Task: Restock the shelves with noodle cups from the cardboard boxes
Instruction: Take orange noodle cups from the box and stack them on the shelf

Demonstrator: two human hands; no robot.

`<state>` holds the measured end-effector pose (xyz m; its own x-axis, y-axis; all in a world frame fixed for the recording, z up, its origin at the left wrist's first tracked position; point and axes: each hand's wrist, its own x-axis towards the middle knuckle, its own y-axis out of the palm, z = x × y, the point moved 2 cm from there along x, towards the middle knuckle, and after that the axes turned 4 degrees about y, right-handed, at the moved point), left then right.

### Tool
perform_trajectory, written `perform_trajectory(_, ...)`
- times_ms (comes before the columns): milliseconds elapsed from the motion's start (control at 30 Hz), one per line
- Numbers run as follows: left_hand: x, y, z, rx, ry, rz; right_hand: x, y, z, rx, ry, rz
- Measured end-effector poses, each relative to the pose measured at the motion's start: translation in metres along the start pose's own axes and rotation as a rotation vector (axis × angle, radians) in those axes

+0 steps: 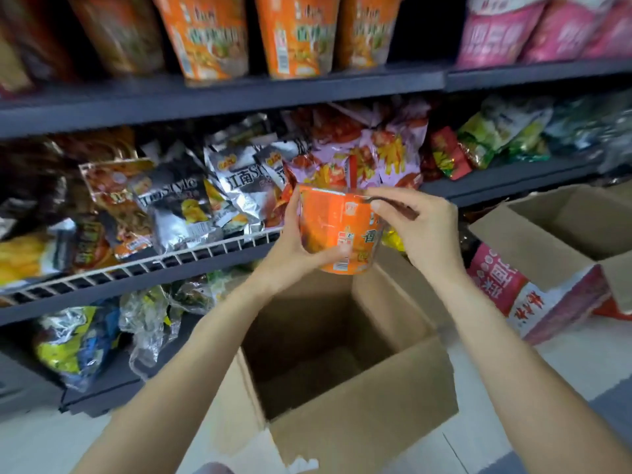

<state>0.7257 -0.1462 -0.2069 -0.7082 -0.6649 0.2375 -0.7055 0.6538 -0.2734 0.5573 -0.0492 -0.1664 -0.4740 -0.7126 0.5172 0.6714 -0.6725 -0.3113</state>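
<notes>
An orange noodle cup with printed label and barcode (337, 230) sits at the centre of the head view, held in the air between both hands, above the open mouth of a plain brown cardboard box (345, 381) that fills the lower middle of the frame. The cup's wide end is tilted toward the shelves. The left hand (294, 244) cradles the cup from the left and from below, its fingers curled round the side, with the thumb across the lower front near the barcode. The right hand (415, 224) is at the cup's upper right edge, thumb and forefinger pinching at the rim; just what they pinch there is blurred.

Behind the cup, a dark grey metal shelf unit (219, 97) runs across the frame. On its top shelf, in the upper middle, stand more orange noodle cups in a row (294, 35), with pink noodle cups (506, 32) at the upper right. The middle shelf holds crumpled silver and black snack bags (236, 186) behind a white wire rail (164, 260), pink and red snack bags (376, 148) behind the held cup, and green bags (496, 131) farther right. The lowest shelf at the lower left carries yellow and blue packets (75, 343). At the right edge lies a second open cardboard box with a red and white printed side (533, 289), just beside the plain one.
</notes>
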Motion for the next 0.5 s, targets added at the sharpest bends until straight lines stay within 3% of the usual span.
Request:
perform_trajectory(100,0.017,-0.002,-0.033,0.021,0.157,-0.221,0.019,0.002,0.021,0.157,-0.081,-0.092)
perform_trajectory(200,0.037,-0.006,-0.061,0.058,0.254,-0.32,0.037,-0.001,0.025,0.373,0.057,-0.102)
perform_trajectory(367,0.082,-0.012,-0.104,0.099,0.38,-0.303,0.072,-0.006,0.033,0.388,0.062,0.091)
perform_trajectory(500,0.118,-0.02,-0.137,0.162,0.497,-0.215,0.118,-0.026,0.045,0.434,-0.016,0.056)
